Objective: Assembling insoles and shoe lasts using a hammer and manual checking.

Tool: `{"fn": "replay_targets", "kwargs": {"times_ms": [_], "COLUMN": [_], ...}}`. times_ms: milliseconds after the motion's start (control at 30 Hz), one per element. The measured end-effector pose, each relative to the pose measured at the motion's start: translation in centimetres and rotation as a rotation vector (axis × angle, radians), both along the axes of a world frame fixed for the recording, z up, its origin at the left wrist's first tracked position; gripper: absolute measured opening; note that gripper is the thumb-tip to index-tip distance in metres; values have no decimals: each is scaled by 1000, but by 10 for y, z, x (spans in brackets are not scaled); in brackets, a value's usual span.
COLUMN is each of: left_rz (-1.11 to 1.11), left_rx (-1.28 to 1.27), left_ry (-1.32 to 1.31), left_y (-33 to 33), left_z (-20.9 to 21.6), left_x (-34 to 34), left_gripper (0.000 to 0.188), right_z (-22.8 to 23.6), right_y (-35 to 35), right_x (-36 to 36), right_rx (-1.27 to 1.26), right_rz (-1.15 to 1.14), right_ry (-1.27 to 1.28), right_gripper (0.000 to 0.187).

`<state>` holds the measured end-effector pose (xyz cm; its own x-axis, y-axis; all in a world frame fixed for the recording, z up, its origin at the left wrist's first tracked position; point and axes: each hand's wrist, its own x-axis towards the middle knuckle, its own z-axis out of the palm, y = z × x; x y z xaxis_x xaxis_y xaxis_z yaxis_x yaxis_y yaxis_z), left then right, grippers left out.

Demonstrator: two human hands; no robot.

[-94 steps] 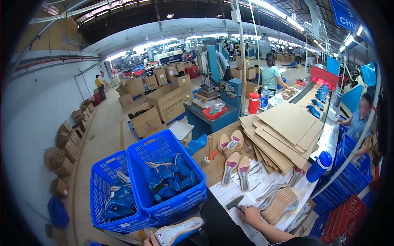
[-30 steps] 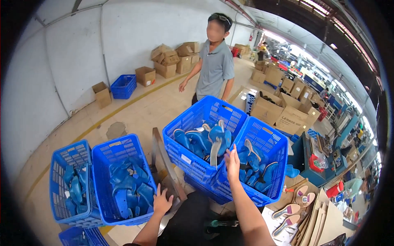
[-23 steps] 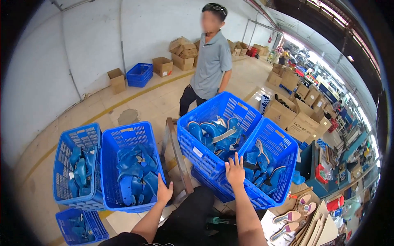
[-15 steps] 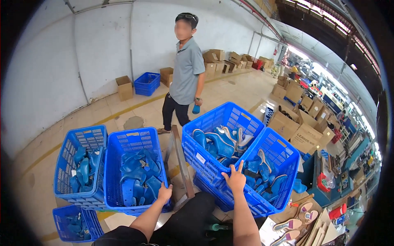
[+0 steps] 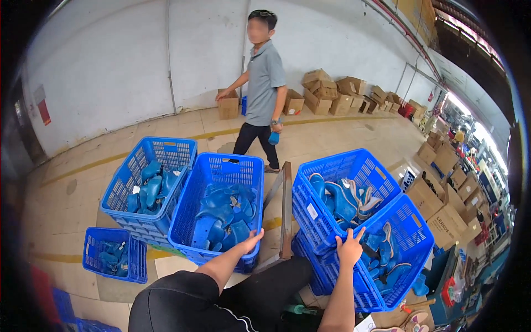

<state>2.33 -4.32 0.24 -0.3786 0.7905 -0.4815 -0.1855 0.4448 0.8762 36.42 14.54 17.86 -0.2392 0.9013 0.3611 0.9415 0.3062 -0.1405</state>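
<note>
My left hand grips the near right edge of a blue plastic crate, whose loose contents are blue shoe lasts. Closed over the adjoining rims of two crates on the right is my right hand; its lower fingers are partly hidden. The farther of these, a blue crate, contains lasts with pale-edged soles. The nearer blue crate holds more blue lasts. Both stand on other crates.
A metal frame post rises between the two crate groups. Further left are a stacked crate and a lower crate. A person in a grey shirt walks beyond, carrying a blue last. Cardboard boxes line the wall.
The view has swung left, so the crates sit further right in it. The person has stepped leftward along the wall, one arm now reaching out. Both my hands stay on the crates.
</note>
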Motion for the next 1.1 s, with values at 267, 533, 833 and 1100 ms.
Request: {"fn": "replay_targets", "kwargs": {"times_ms": [267, 533, 833, 1100], "left_rz": [44, 53, 51, 40], "left_rx": [-38, -74, -85, -54], "left_ry": [10, 23, 126, 153], "left_y": [-6, 4, 10, 12], "left_z": [-8, -2, -45, -44], "left_x": [-2, 1, -6, -6], "left_gripper": [129, 122, 123, 122], "right_z": [-5, -20, -20, -29], "right_y": [-7, 4, 2, 10], "right_x": [-6, 2, -8, -2], "right_rx": [59, 129, 123, 173], "right_rz": [-10, -64, -48, -29], "right_ry": [-39, -143, -182, -179], "right_gripper": [53, 54, 53, 53]}}
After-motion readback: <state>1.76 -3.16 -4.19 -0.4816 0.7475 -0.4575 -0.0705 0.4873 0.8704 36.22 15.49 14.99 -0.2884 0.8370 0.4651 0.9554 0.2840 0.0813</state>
